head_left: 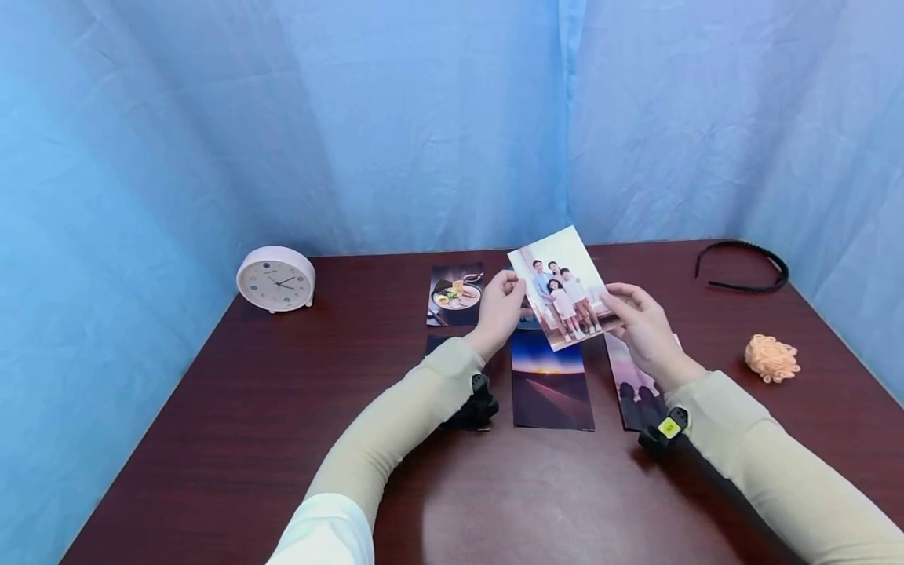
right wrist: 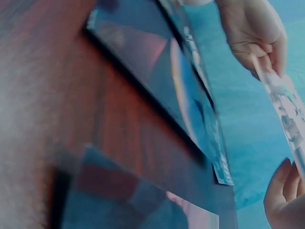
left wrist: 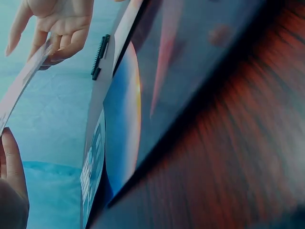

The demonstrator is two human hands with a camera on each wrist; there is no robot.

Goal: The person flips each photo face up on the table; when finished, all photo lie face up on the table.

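A family photo point(head_left: 558, 290) is held up over the table, tilted, its picture side toward the head camera. My left hand point(head_left: 500, 310) pinches its left edge between thumb and fingers. At the lower right edge, my right hand point(head_left: 644, 326) grips it the same way. In the right wrist view the photo point(right wrist: 286, 107) shows nearly edge-on between both hands. Below lie more prints: a ramen photo point(head_left: 455, 296), a sunrise photo point(head_left: 553, 396) and a pink-sky photo point(head_left: 627, 369) partly under my right hand. Another print behind the family photo is mostly hidden.
On the dark wooden table point(head_left: 304, 424), a white clock point(head_left: 275, 280) stands at the far left. A black headband point(head_left: 749, 288) lies at the back right, with a peach-coloured looped yarn bundle point(head_left: 772, 359) in front of it. Blue curtains point(head_left: 395, 125) hang behind the table.
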